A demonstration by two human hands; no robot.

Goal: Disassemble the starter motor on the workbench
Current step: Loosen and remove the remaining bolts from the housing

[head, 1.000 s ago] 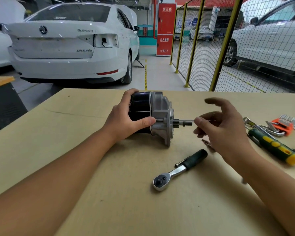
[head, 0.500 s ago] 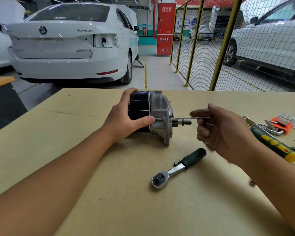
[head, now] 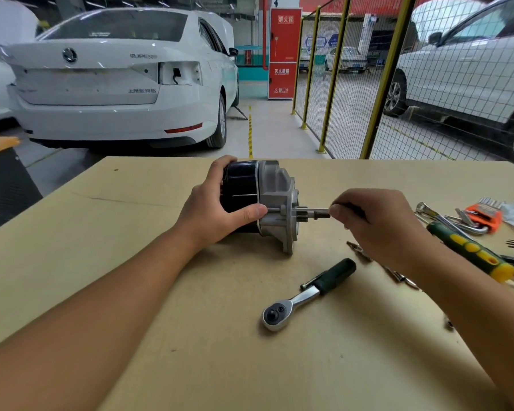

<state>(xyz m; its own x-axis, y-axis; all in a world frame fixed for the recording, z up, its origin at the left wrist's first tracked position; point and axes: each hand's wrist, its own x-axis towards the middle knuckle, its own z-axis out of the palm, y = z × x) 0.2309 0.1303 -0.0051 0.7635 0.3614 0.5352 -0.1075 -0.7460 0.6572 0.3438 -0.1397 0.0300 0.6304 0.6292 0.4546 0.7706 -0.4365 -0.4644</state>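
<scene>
My right hand [head: 380, 223] has closed in, pinching the thin steel through-bolt [head: 315, 209]; my left hand [head: 217, 209] still grips the black-and-grey metal starter motor [head: 261, 200], lying sideways.

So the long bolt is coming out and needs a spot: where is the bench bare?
Bare cardboard lies left of the starter motor, beyond the left hand, and near the front edge below the ratchet. The right side is crowded with the screwdriver and hex keys.

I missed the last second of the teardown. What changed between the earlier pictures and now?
The right hand, open near the shaft a second ago, closed and now pinches the thin through-bolt at the starter motor beside its shaft. The left hand still grips the black body. The ratchet lies where it was on the workbench.
</scene>
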